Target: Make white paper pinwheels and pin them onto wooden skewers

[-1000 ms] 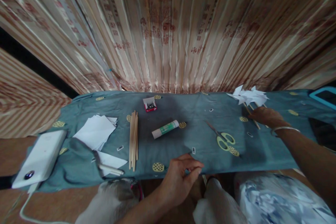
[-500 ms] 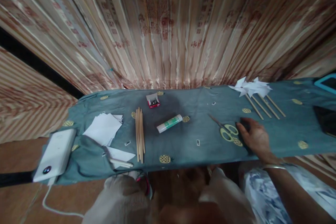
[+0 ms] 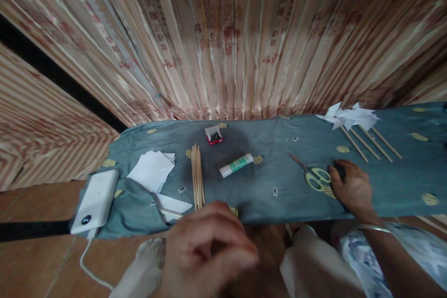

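Note:
My left hand (image 3: 209, 247) is raised close to the camera at the bottom middle. Its fingers curl toward the thumb in a pinch; any small thing between the tips is too blurred to make out. On the right, my right hand (image 3: 352, 186) rests on the cloth, fingers bent down and thumb apart. A dark patch shows between thumb and fingers, shadow or object I cannot tell. Just left of it lie scissors (image 3: 316, 178) with yellow-green handles. Beyond it are several white paper pinwheels (image 3: 352, 116) on wooden sticks.
A glue stick (image 3: 236, 165) lies mid-table, with a small red box (image 3: 213, 135) of dark bits behind it. Left of these are several wooden sticks (image 3: 197, 177), white paper sheets (image 3: 152, 170) and a white power bank (image 3: 96, 201) with a cable. A curtain (image 3: 223, 56) hangs behind the green tablecloth (image 3: 275, 177).
My left hand has risen into view at the bottom middle, fingers curled. My right hand stays beside the scissors. The whole view has shifted, so the table things appear further right.

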`<state>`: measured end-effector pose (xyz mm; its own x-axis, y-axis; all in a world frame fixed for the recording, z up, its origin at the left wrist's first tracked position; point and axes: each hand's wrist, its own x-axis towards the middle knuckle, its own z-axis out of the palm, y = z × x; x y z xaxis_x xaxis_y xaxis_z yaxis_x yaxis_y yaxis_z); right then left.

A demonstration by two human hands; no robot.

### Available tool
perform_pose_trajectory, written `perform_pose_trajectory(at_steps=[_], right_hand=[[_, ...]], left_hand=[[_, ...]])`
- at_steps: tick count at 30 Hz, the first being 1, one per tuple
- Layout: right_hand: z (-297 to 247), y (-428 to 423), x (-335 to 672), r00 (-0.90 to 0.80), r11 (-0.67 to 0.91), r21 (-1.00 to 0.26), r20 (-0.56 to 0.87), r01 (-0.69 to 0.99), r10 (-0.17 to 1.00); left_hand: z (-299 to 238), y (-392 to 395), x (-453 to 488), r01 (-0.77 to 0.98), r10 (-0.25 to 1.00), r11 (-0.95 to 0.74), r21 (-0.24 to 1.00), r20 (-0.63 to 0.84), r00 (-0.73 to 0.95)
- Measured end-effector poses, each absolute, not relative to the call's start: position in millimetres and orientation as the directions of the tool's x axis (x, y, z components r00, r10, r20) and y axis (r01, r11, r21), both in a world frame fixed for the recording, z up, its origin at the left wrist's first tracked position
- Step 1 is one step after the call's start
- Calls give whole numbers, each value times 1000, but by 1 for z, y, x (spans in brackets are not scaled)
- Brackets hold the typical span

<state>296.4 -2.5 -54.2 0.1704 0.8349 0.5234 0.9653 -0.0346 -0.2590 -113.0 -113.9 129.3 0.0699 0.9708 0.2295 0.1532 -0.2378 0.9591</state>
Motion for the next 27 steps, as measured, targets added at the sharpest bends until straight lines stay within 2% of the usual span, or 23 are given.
perform_pose_trajectory(at_steps=[2,4,6,9,14,17,20,27], right_hand=[[-53,-3,296,177,-44,-260,513,964,840],[-52,-3,296,182,-53,-258,506,965,843],[-51,-3,296,189,-61,-260,503,964,843],[-52,-3,298,190,-63,-263,492,963,849],[-56,-3,302,181,-64,-244,495,968,850],[-56,-3,302,174,-58,-235,510,970,843],[-55,-3,302,174,-67,-220,516,973,839],[-51,-3,300,183,-78,-224,500,971,846]], left_hand=[[131,-82,-122,188,981,-171,967,185,-57],[119,-55,-145,328,968,-110,938,177,-181],[97,-35,-177,482,923,-26,876,206,-325],[57,-19,-228,620,860,91,779,252,-444],[18,-17,-271,809,907,163,564,236,-348],[12,-19,-275,846,909,166,507,254,-331],[12,-19,-276,834,907,177,522,243,-345],[15,-19,-278,733,898,210,647,169,-407]])
